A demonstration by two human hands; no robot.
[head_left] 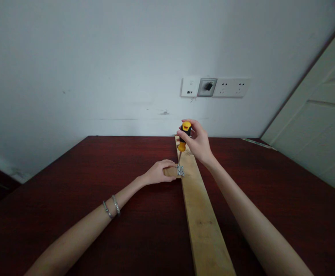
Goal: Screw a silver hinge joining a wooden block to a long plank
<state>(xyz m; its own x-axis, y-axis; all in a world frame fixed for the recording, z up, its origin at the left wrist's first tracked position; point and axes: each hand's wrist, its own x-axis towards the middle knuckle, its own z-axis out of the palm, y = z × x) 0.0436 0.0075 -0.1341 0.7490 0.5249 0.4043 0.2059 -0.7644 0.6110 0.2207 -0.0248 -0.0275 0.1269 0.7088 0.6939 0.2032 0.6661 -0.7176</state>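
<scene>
My right hand grips a yellow and black screwdriver by its handle, the shaft pointing down. Its tip meets a small metal hinge, on the hinge's left side. The hinge spans the joint between a long wooden plank and a short wooden block. Around the block, at the plank's left edge, are the thumb and fingers of my left hand. Whether a screw sits under the tip is too small to tell.
The plank lies on a dark red tabletop, running from the near edge to the wall. Wall sockets are above the table. A thin strip lies at the back right, near a white panelled door.
</scene>
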